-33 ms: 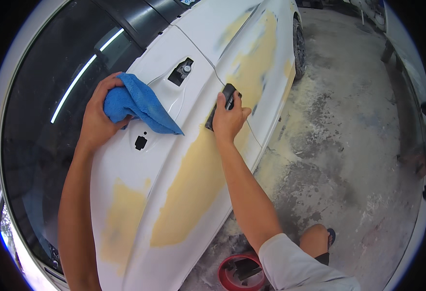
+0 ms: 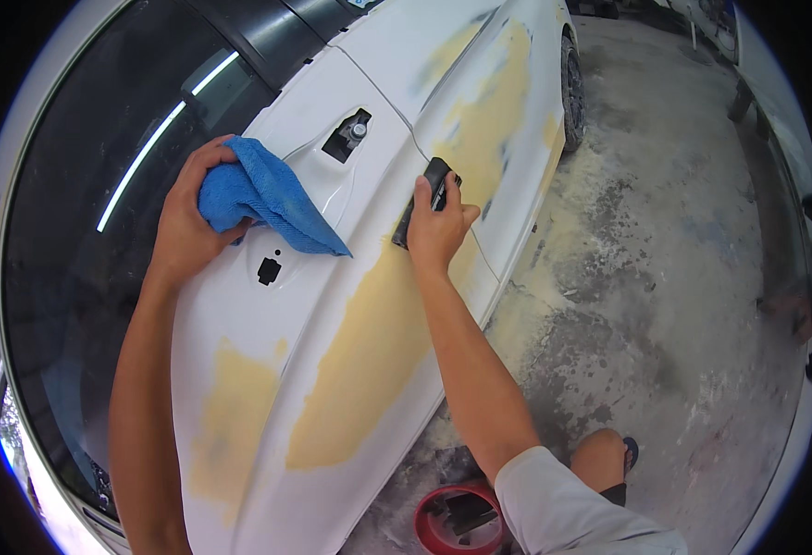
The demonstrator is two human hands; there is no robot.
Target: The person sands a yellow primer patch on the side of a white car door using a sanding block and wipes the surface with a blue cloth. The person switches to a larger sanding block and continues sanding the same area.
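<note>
Fingers of the left hand [image 2: 188,217] are closed around a blue cloth [image 2: 272,203] over the white car body [image 2: 322,287]. At the upper end of a yellow patch [image 2: 359,370], the right hand's [image 2: 438,231] fingers grip a black block [image 2: 437,174] on the body.

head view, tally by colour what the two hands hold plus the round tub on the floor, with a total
Blue: 1, the cloth in the left hand
Black: 1, the block in the right hand
Red: 1, the round tub on the floor
Total: 3
</note>
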